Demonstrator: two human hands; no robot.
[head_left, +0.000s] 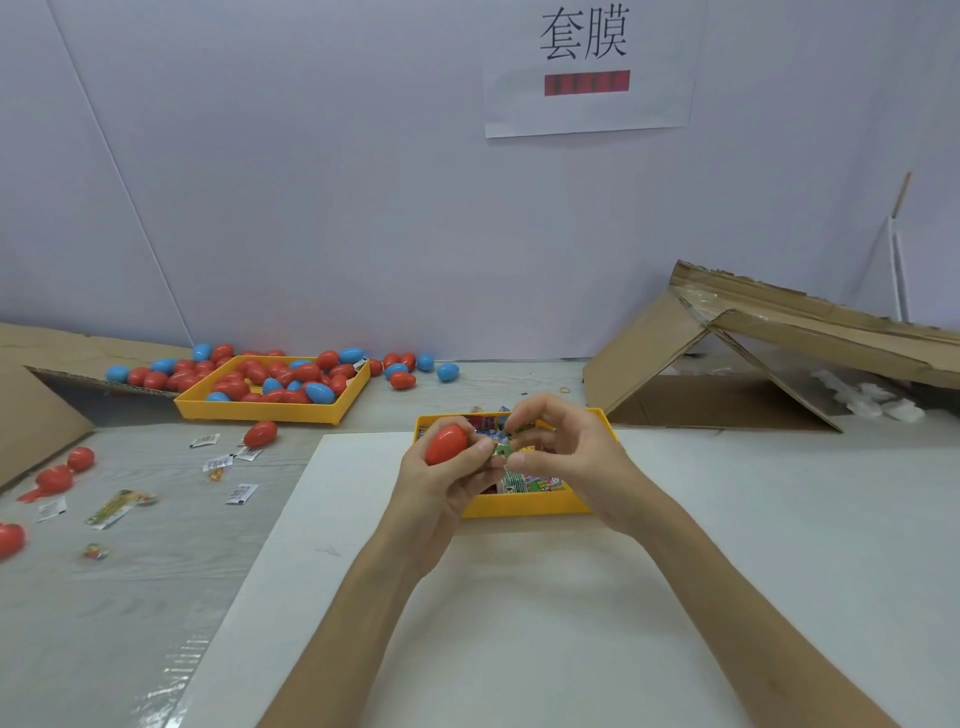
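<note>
Under a sign reading "套膜", the left hand is gripping a red egg and the right hand is pinching a wrapper above the yellow tray.

Hands over the yellow tray
Left hand grips a red plastic egg; right hand pinches a small packet.

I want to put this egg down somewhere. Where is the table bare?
For the egg in the left hand: the white sheet is bare between the forearms, in front of the near tray, and right of the right hand up to the box. Left of the sheet it is crowded: loose eggs, packets, and the egg tray behind.
</note>
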